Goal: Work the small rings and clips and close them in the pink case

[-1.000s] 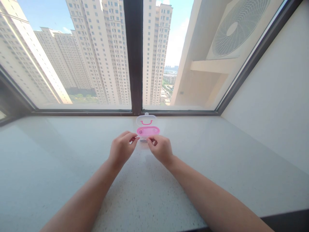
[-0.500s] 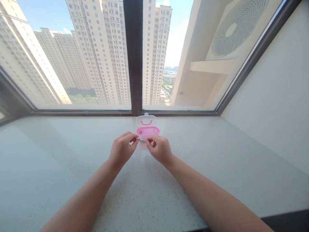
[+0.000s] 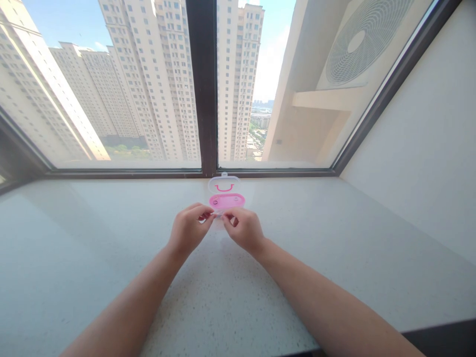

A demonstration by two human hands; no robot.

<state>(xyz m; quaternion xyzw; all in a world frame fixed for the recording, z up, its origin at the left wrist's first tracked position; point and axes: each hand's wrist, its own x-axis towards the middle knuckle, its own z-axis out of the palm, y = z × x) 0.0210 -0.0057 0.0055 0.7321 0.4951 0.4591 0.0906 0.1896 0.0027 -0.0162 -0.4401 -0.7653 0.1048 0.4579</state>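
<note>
A small clear and silvery thing (image 3: 218,215) sits between my two hands, too small to name. My left hand (image 3: 190,225) pinches its left side with thumb and fingertips. From the opposite side my right hand (image 3: 244,227) also has its fingers closed at it. Just beyond the fingertips lies a small pink case (image 3: 227,201), with a tiny dark ring-shaped item at its left end. Its clear lid (image 3: 224,185), which carries a pink curved handle, is raised toward the window. The hands partly cover the space in front of the case.
The case rests on a pale speckled windowsill (image 3: 208,307). Behind it stand the dark window frame (image 3: 206,89) and the glass panes, with tall buildings and an air-conditioner fan outside. A white wall (image 3: 420,148) rises on the right.
My right fingertips have come slightly closer to my left ones, and the gap between them is narrower. The silvery part shows less. The view has shifted slightly; the case stays open.
</note>
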